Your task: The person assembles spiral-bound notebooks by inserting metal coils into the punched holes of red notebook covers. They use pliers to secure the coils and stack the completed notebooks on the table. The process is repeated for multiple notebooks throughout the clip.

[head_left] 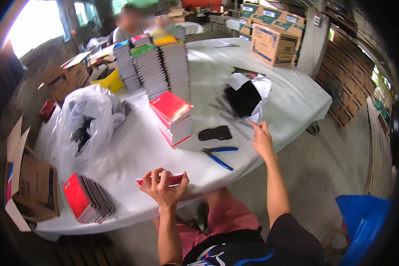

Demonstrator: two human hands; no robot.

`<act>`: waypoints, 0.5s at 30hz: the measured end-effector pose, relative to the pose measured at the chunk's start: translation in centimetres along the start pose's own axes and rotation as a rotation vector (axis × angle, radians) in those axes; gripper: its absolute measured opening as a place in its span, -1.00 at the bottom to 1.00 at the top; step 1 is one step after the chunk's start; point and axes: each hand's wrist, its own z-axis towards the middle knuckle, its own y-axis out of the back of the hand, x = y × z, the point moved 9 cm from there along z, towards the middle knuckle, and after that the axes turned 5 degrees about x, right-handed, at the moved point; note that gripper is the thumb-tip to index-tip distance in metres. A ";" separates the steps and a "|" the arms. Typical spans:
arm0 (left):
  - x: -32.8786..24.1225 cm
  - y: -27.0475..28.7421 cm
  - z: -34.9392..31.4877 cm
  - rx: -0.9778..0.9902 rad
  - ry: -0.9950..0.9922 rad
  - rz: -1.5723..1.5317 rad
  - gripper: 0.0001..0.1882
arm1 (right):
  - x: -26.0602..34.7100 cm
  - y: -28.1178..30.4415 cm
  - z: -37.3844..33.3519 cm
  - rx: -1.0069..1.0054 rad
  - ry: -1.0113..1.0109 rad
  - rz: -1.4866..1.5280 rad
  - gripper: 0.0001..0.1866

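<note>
My left hand [164, 188] grips a red notebook [175, 179] held on its edge at the near side of the table. To the right, my right hand [263, 140] pinches at the end of a black spiral binding coil [230, 116]; the fingertips partly hide the contact. More black coils lie in a bundle [241, 99] on crumpled white wrapping. Between the hands are blue-handled cutting pliers [221, 157] and a flat black pouch-like piece [214, 133]. A stack of red-covered notebooks [173, 108] stands beyond them.
Tall stacks of spiral notebooks [157, 66] rise at the back. A clear plastic bag [86, 124], bound red notebooks [86, 199] and an open carton [33, 186] are at left. A carton [274, 44] sits far right on the white-covered table. Another person [131, 24] is behind the stacks.
</note>
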 end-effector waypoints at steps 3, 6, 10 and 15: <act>-0.1 0.4 -0.4 0.020 -0.014 0.021 -0.59 | 7.4 -0.1 -2.0 0.117 0.185 0.323 -0.62; 0.1 -0.4 -0.8 0.058 -0.023 0.052 -0.52 | 14.1 -3.1 -5.5 0.470 0.189 0.680 -0.76; 0.2 -0.4 -0.9 0.040 -0.018 0.045 -0.53 | 18.2 -4.7 -6.4 0.402 0.347 0.698 -0.79; 0.5 -0.3 -1.1 0.036 0.008 0.011 -0.60 | 19.2 -5.2 -6.5 0.424 0.398 0.713 -0.79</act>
